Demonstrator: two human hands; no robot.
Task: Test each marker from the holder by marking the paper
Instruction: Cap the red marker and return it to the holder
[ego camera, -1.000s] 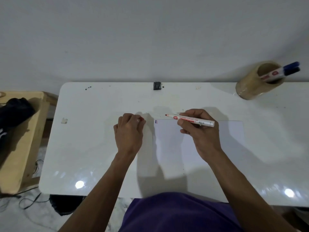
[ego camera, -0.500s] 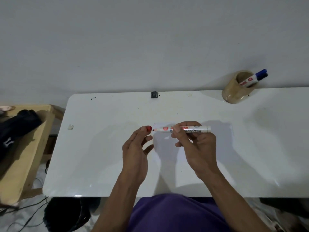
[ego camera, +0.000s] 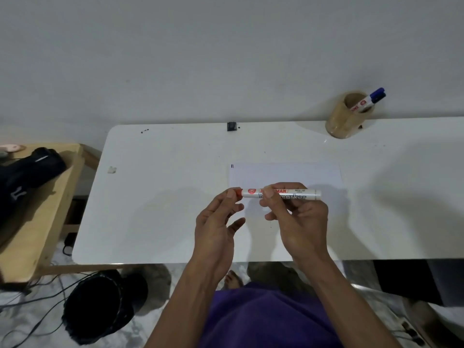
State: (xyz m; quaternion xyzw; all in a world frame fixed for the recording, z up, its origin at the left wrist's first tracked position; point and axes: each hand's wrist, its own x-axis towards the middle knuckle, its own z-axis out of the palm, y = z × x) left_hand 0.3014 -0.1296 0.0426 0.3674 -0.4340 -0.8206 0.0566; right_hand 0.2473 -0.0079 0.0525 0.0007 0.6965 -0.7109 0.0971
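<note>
Over a white bench (ego camera: 155,197) and paper (ego camera: 288,174), the right hand (ego camera: 298,222) grips a red marker (ego camera: 281,194) level while the left hand (ego camera: 216,222) pinches its cap (ego camera: 236,192) at the tip, apparently recapping; next, swapping it at the holder (ego camera: 346,116), which holds a blue-capped one.

Both hands (ego camera: 263,217) raised, fingertips apparently pinched.
</note>
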